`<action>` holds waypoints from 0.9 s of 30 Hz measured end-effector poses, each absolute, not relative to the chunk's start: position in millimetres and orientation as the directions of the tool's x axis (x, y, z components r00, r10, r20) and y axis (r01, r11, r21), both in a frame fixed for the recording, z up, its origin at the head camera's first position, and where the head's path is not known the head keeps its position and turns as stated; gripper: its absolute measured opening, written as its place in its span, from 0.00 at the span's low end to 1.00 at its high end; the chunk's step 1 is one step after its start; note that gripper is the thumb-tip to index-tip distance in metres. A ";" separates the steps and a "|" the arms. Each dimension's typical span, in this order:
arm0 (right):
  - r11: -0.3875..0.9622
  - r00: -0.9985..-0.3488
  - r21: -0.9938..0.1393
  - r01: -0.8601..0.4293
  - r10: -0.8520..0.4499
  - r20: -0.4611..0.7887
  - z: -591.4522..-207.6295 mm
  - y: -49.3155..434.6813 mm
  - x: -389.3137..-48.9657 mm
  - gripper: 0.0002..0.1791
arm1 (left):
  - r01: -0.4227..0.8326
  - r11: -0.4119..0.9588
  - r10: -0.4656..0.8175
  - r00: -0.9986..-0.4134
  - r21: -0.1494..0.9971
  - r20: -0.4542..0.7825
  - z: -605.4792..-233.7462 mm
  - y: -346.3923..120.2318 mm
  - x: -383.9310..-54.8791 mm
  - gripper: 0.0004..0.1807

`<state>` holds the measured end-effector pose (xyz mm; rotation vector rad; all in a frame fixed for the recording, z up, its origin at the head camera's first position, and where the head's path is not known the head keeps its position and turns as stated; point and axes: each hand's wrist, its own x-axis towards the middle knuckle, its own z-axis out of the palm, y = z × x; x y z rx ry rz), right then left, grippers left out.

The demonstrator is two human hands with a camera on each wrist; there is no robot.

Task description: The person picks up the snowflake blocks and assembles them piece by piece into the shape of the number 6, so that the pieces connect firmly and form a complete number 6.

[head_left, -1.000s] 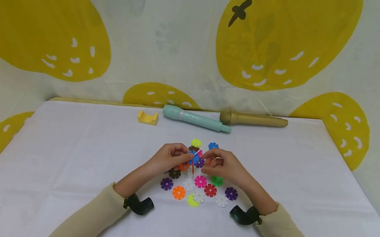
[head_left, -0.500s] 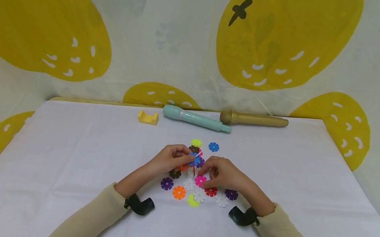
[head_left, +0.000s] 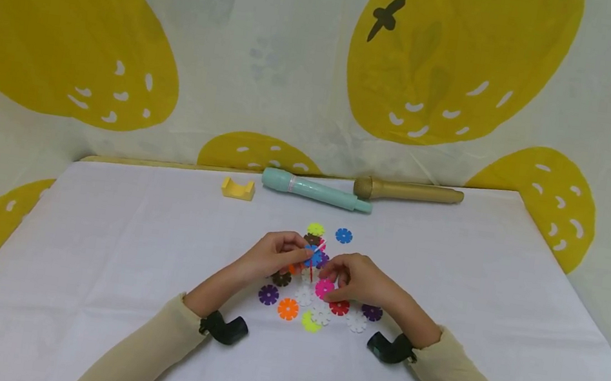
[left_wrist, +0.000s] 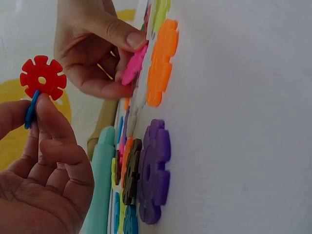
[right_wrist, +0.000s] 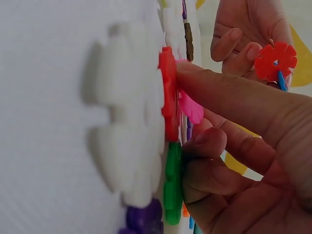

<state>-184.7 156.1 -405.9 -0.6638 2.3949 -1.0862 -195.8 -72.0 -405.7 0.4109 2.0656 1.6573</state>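
Note:
My left hand (head_left: 279,255) pinches a blue notched disc (left_wrist: 30,111) between thumb and fingers, above the pile. Slotted into it at an angle is a red notched disc (left_wrist: 52,73), seen edge-on in the head view. A thin white piece (head_left: 320,245) sticks up from the blue disc there. My right hand (head_left: 355,275) pinches a pink notched disc (head_left: 323,289) by its edge. In the left wrist view the pink disc stands tilted between thumb and fingers. Near the right thumb lie a flat red disc (right_wrist: 168,95) and a green disc (right_wrist: 173,185).
Several loose discs lie around the hands, among them an orange disc (head_left: 288,309), a purple disc (head_left: 268,295) and a blue disc (head_left: 343,235). Farther back are a mint toy microphone (head_left: 317,192), a gold microphone (head_left: 410,193) and a yellow cradle-shaped block (head_left: 238,189).
My right hand has come down and toward me from beside the left hand and taken hold of the pink disc, now slightly shifted. My left hand has hardly moved.

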 end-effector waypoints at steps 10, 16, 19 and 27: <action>0.527 -0.772 -0.799 -0.289 -0.622 -0.130 -407.8 158.8 -188.1 0.09 | -0.048 0.260 0.458 -0.873 0.965 -0.166 -404.3 -70.5 -196.5 0.14; 0.495 -0.816 -0.837 -0.235 -0.568 -0.106 -405.4 160.7 -188.8 0.09 | -0.050 0.258 0.456 -0.874 0.965 -0.167 -403.6 -69.8 -195.5 0.14; 0.457 -0.857 -0.876 -0.155 -0.503 -0.111 -402.7 161.6 -189.4 0.10 | -0.044 0.253 0.462 -0.872 0.967 -0.160 -404.5 -69.8 -195.4 0.14; 0.401 -0.951 -0.915 -0.046 -0.299 -0.084 -397.1 166.7 -192.9 0.14 | -0.036 0.236 0.475 -0.868 0.971 -0.147 -407.4 -70.1 -195.0 0.13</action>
